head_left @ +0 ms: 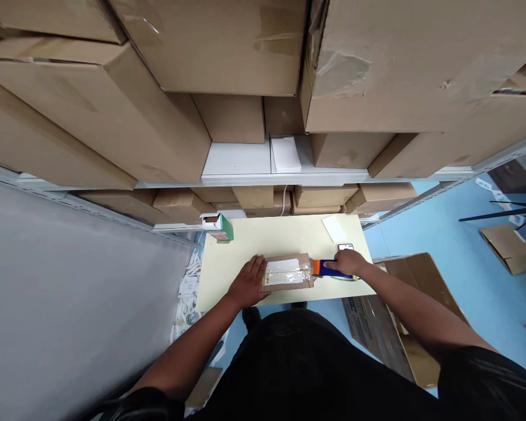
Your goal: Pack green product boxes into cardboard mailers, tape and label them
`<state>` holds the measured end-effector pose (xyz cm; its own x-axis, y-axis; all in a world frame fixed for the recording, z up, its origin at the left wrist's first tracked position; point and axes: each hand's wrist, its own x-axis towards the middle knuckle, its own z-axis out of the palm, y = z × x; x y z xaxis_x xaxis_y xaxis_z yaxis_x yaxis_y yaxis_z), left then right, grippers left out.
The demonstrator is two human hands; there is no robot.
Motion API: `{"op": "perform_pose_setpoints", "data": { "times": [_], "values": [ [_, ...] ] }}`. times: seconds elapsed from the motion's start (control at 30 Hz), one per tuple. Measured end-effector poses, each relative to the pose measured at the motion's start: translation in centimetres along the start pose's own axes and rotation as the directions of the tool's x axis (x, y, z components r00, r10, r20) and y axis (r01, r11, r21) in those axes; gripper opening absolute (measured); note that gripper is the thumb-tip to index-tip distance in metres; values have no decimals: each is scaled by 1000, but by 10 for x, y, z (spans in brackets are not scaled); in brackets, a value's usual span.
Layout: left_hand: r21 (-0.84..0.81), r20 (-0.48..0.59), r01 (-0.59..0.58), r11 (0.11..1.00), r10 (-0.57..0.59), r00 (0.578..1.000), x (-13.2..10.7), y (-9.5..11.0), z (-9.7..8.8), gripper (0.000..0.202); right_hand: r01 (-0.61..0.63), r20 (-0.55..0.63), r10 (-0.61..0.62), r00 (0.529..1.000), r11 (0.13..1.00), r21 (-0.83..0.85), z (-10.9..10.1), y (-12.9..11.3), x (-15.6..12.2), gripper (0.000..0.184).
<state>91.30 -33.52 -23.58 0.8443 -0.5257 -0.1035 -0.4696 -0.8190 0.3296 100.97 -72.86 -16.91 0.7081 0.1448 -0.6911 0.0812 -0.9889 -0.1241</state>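
Observation:
A small cardboard box [289, 287] lies flat on the pale yellow table, with a white label [283, 264] and shiny clear tape across its top. My left hand [251, 279] grips the box's left end, fingers over the top and thumb at the near side. In my right hand [347, 263] is a blue and orange tape dispenser [326, 267]. Its orange end touches or almost touches the right end of the box. A phone [346, 247] lies just behind my right hand, partly covered by it. The roll in the dispenser is mostly hidden.
The pale yellow table [263, 231] also carries a green and white carton [219, 227] at its back left and a white paper [334, 228] at its back right. Shelves [241, 158] full of cardboard boxes rise behind. An open large carton [414, 280] stands on the floor at right.

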Motion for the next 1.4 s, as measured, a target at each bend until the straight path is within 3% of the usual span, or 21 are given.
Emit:
{"op": "perform_pose_setpoints", "data": {
  "times": [0.13,0.33,0.4,0.53,0.67,0.77,0.87,0.97,1.07,1.17,1.27,1.4],
  "values": [
    [7,5,-26,1000,26,1000,-1,-2,0,107,-128,103,117,988,986,111,12,-20,18,76],
    [-1,-48,-42,999,42,998,-3,-2,1,109,-308,188,249,950,842,443,40,-3,5,62],
    [-5,-51,-49,999,49,997,-4,-2,2,109,-331,192,271,943,809,485,52,2,-2,57],
    [-3,-46,-43,999,42,998,-6,-3,4,108,-344,150,310,939,854,390,78,5,-18,50],
    [4,-29,-25,1000,25,999,-7,0,2,110,-319,154,284,946,742,590,90,11,-39,55],
    [7,-19,-13,1000,13,1000,-7,1,0,110,-291,126,286,950,660,693,77,17,-57,56],
    [1,-19,-13,1000,13,1000,-9,1,-1,111,-271,95,309,946,596,756,50,14,-72,56],
    [0,-22,-18,1000,18,1000,-9,0,-1,111,-192,15,322,947,526,829,19,-5,-79,55],
    [1,-26,-16,1000,16,1000,-10,0,-1,110,-28,-86,246,965,426,905,-10,-33,-80,53],
    [-6,-36,-17,1000,17,999,-10,-1,0,111,62,-144,183,973,389,919,-29,-54,-77,54],
    [-22,-58,-31,999,29,998,-10,-3,1,113,89,-171,185,968,383,919,-35,-58,-70,52],
    [-51,-83,-33,998,28,996,-13,-8,2,113,84,-195,321,927,329,941,-18,-41,-55,46]
  ]
}}
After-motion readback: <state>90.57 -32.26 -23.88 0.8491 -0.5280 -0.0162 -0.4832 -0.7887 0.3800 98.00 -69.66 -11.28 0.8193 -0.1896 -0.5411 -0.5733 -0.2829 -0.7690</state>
